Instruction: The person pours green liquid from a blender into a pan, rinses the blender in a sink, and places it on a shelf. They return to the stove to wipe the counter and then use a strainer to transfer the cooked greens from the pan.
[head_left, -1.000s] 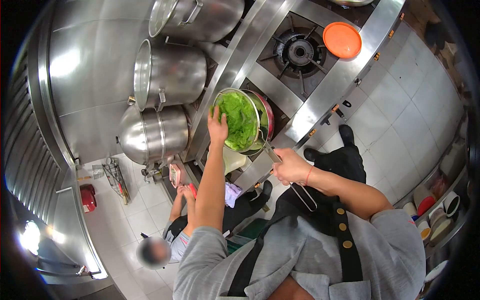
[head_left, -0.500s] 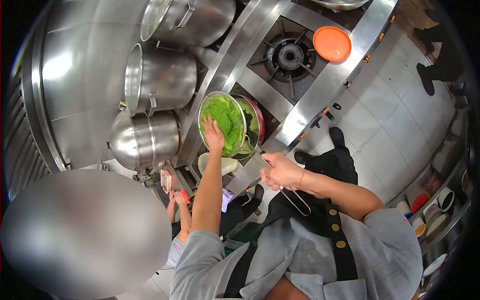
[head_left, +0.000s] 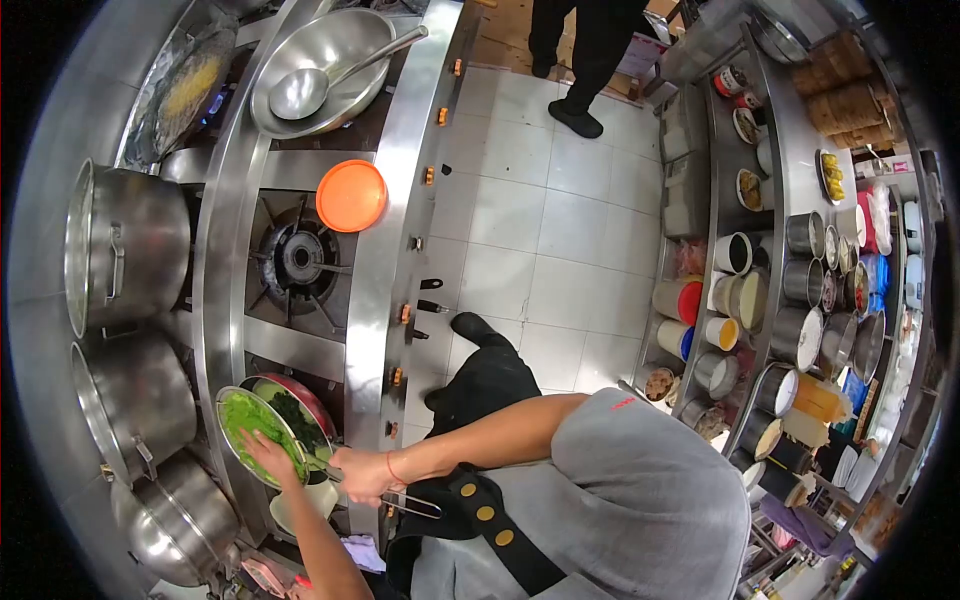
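Observation:
My right hand (head_left: 362,475) is closed round the long handle of a strainer (head_left: 222,432), which is tilted and full of bright green mush (head_left: 245,415). My left hand (head_left: 270,457) lies on the mush with its fingers apart; its fingertips are partly sunk in it. Just beside and partly under the strainer is a red-rimmed pot (head_left: 318,403) with dark green leaves (head_left: 295,412) inside. A pale container (head_left: 305,508) sits below them, partly hidden by my left forearm.
An orange lid (head_left: 351,196) lies near a burner (head_left: 302,258). Beyond it, a wok (head_left: 370,45) holds a ladle (head_left: 300,94). Large steel pots (head_left: 150,240) line the left. A person's dark-clad legs (head_left: 590,60) stand at the top. Shelves with containers (head_left: 797,338) fill the right.
The camera view has swung right, showing the wok and the shelves. My right hand still grips the handle; my left hand stays on the green mush. More dark leaves show in the pot.

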